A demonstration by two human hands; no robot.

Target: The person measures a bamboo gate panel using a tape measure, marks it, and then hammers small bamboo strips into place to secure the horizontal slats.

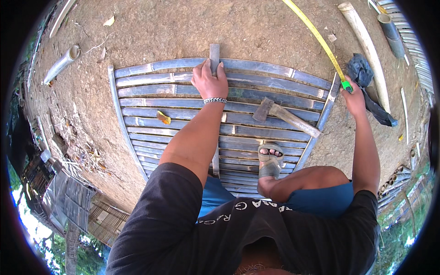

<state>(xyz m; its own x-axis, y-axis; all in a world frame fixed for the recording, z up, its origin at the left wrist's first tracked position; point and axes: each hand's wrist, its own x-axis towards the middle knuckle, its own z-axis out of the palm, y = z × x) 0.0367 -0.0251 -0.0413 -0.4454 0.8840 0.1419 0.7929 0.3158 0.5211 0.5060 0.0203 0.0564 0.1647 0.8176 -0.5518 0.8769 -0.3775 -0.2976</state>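
A panel of split bamboo slats lies on the dirt ground in front of me. At its far edge my left hand is closed round a flat bamboo strip, which sticks out past the outermost slat. My right hand, off the panel's right edge, grips a green tape measure. Its yellow blade is pulled out and curves away beyond the top of the view. Between the hands a hatchet with a wooden handle rests on the slats. My sandalled foot stands on the panel.
Right of my right hand lie a black plastic bag and a long pale bamboo pole. Short bamboo pieces lie at far right and far left. A dry leaf sits on the slats.
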